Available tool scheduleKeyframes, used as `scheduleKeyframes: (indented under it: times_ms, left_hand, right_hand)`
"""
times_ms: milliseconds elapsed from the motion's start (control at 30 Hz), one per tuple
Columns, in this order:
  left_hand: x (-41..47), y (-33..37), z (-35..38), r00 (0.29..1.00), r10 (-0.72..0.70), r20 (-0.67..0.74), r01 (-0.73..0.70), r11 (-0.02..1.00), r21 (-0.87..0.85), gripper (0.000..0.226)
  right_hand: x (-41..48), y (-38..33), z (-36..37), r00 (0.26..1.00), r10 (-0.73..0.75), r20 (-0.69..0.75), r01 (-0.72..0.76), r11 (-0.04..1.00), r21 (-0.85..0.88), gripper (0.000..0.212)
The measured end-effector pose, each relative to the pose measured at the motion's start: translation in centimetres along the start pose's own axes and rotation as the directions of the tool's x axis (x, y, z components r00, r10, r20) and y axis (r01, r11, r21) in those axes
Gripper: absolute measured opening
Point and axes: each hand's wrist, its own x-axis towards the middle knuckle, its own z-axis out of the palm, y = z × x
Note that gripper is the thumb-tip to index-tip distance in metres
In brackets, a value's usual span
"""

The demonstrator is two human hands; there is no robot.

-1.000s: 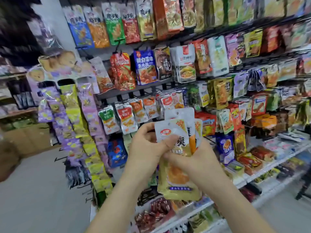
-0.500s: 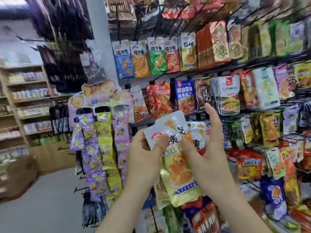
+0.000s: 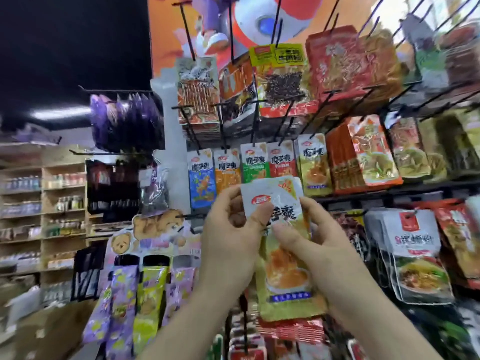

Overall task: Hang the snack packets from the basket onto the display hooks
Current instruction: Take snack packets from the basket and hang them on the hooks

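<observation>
Both my hands hold a small stack of yellow snack packets (image 3: 285, 271) with white tops, upright in front of the rack. My left hand (image 3: 231, 237) pinches the white top edge from the left, thumb on the front. From the right, my right hand (image 3: 311, 245) grips the stack, thumb across its face. Just above hangs a row of like packets (image 3: 254, 165) in blue, orange, green, red and yellow (image 3: 313, 165) on black display hooks (image 3: 257, 126). The basket is out of view.
Red and orange packets (image 3: 283, 81) hang on the higher hooks. White pouches (image 3: 413, 250) and red packets hang at the right. Purple and yellow strips (image 3: 135, 302) and bear-shaped packs (image 3: 155, 227) hang at the lower left. Store shelves (image 3: 41, 209) stand far left.
The view has tilted up, showing the higher rows of hooks. My hands have raised the packets toward the row of like packets, and my right fingers have closed on the stack.
</observation>
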Motion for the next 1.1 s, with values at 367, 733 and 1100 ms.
scheduleKeyframes:
  times_ms: [367, 733, 1100]
  left_hand:
    - [7.5, -0.6, 5.9, 0.989, 0.135, -0.064, -0.122, 0.977, 0.172, 0.013]
    - [10.0, -1.1, 10.3, 0.976, -0.188, 0.112, 0.215, 0.923, -0.319, 0.029]
    - [12.2, -0.8, 12.7, 0.964, -0.181, 0.193, 0.243, 0.897, -0.37, 0.015]
  right_hand:
    - [7.2, -1.8, -6.3, 0.986, -0.163, 0.043, 0.165, 0.985, -0.039, 0.026]
    - [7.3, -1.7, -9.1, 0.956, -0.282, -0.078, 0.269, 0.951, -0.152, 0.044]
    - [7.8, -3.1, -12.9, 0.813, -0.442, -0.379, 0.311, 0.88, -0.359, 0.031]
